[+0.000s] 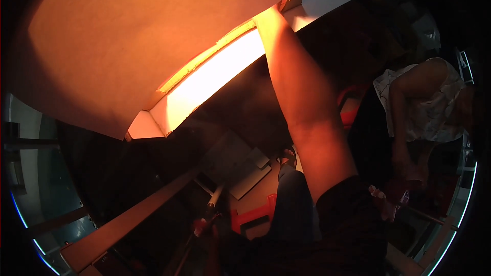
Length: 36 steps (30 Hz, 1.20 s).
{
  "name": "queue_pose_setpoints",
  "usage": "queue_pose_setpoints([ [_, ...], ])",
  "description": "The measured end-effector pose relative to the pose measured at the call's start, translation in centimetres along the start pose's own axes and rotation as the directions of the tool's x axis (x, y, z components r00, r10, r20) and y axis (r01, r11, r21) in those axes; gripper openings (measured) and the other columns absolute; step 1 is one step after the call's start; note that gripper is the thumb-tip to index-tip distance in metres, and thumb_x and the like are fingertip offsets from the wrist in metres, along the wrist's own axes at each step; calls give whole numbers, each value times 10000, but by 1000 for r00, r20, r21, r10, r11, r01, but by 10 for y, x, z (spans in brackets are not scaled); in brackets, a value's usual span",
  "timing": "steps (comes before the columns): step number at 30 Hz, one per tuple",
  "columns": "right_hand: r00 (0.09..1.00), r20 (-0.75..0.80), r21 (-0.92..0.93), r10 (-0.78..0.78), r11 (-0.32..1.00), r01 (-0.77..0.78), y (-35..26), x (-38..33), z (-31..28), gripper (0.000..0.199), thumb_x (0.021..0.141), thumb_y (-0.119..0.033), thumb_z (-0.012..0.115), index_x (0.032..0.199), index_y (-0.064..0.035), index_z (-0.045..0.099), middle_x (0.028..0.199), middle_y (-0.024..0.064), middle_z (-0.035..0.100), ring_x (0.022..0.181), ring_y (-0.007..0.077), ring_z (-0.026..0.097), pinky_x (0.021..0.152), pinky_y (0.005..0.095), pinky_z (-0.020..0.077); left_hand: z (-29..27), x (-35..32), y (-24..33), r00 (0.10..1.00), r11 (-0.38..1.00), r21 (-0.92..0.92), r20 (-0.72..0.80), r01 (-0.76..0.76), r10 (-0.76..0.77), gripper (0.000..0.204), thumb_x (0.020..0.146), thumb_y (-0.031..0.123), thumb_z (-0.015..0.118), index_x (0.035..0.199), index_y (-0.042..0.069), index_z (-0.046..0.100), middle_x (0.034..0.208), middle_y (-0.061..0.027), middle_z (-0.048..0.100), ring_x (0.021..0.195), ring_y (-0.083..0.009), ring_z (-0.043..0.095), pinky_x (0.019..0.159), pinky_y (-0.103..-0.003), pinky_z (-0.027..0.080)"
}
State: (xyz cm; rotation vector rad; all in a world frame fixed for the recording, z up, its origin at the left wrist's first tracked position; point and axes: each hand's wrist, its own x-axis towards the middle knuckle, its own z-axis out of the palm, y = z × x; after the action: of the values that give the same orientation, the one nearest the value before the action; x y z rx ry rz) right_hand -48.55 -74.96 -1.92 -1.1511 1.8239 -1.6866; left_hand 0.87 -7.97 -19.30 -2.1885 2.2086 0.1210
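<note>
My right arm stretches up from the lower right, in a dark short sleeve. My right hand [271, 16] reaches the edge of a large pale curved panel [153, 30], lit orange. Its fingers are mostly hidden at that edge, so I cannot make out what they hold, if anything. Beside the wrist, a long opening [215, 76] glows white-yellow under a pale strip [204, 59] along the panel's edge. I cannot make out my left hand in the dark lower part of the view.
A person in a light patterned top [429, 102] sits at the right. A red plastic stool [253, 212] stands low in the middle, near a flat grey board [230, 166]. A long reddish bar [128, 217] slants across the lower left. A foot in a sandal [286, 158] shows below my arm.
</note>
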Motion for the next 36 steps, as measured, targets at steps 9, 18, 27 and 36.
queue_pose_setpoints([
  [9,636,95,-293,-766,589,753,-86,-181,-21,128,807,-153,617,857,-36,632,922,150,649,869,324,603,849,438,456,-14,6,0,997,920,-393,-66,13,-42,576,822,278,694,1319,59,503,1333,-130,538,1234,-344,498,1044,-440,399],
  [18,601,555,-199,-575,609,767,-108,-195,21,284,785,-39,575,1061,-30,640,1028,148,660,990,338,596,852,412,466,-22,1,1,988,939,-314,-14,142,-155,660,755,376,726,1288,72,482,1338,-205,502,1232,-403,483,1030,-499,393],
  [27,747,523,-326,-410,714,620,-123,-180,18,276,824,-225,580,1074,-157,675,1012,101,695,957,289,643,757,397,493,-14,1,-3,987,965,-228,-63,132,-149,561,704,350,745,1191,141,560,1210,-204,543,1099,-425,531,919,-532,451],
  [36,651,749,-616,-121,234,752,-149,-230,-37,108,783,-228,594,796,-158,676,781,63,678,759,230,656,610,375,471,-30,-27,-50,973,867,-483,228,123,-11,662,698,405,770,1228,75,549,1233,-247,524,1193,-424,475,1006,-517,408],
])
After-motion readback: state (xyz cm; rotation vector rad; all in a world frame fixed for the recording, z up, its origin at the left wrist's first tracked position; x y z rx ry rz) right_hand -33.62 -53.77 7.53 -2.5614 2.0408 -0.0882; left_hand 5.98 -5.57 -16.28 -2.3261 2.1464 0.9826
